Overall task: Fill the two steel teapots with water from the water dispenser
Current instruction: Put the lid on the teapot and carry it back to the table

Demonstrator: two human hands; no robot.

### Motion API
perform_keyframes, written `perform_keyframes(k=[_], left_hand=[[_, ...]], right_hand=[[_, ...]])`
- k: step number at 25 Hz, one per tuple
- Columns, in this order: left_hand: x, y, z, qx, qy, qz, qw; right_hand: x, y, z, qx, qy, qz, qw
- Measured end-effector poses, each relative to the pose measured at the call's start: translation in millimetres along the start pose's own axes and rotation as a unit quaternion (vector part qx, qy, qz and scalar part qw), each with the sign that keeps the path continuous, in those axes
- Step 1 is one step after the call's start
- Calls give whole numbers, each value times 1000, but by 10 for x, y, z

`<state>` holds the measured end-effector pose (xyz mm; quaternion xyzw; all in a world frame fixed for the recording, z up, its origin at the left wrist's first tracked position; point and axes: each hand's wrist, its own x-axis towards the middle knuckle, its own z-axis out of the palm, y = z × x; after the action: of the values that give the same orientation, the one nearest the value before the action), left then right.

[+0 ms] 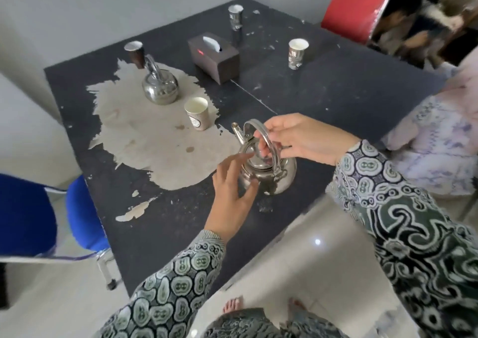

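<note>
A steel teapot (269, 174) with its lid on stands near the front edge of the black table (336, 84). My right hand (297, 138) grips its raised arched handle from the right. My left hand (232, 193) rests with spread fingers against the pot's left side, thumb near the base. A second steel teapot (160, 85) stands at the far left on the worn pale patch, handle upright. The water dispenser is not in view.
Several paper cups stand on the table: one (198, 112) between the teapots, others (298, 53) (236, 17) (135, 53) further back. A dark tissue box (214, 57) sits mid-table. A blue chair (82, 216) is at left, a red chair (357, 6) behind, a seated person (439, 136) at right.
</note>
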<state>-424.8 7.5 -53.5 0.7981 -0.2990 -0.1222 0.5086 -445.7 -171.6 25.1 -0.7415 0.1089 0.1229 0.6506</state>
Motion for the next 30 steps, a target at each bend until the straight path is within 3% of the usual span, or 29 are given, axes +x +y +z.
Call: perform_keyframes(k=[10, 18, 23, 30], left_hand=[[973, 347, 727, 86, 131, 10, 988], [2192, 683, 829, 170, 161, 60, 970], [2884, 893, 882, 275, 156, 108, 942], [4134, 1233, 613, 333, 151, 108, 924]], right_hand=[[469, -399, -1073, -58, -59, -79, 993], [1089, -925, -2089, -84, -59, -129, 986], [1513, -1364, -2665, -35, -45, -156, 986], [2217, -2195, -3455, -29, -73, -180, 980]])
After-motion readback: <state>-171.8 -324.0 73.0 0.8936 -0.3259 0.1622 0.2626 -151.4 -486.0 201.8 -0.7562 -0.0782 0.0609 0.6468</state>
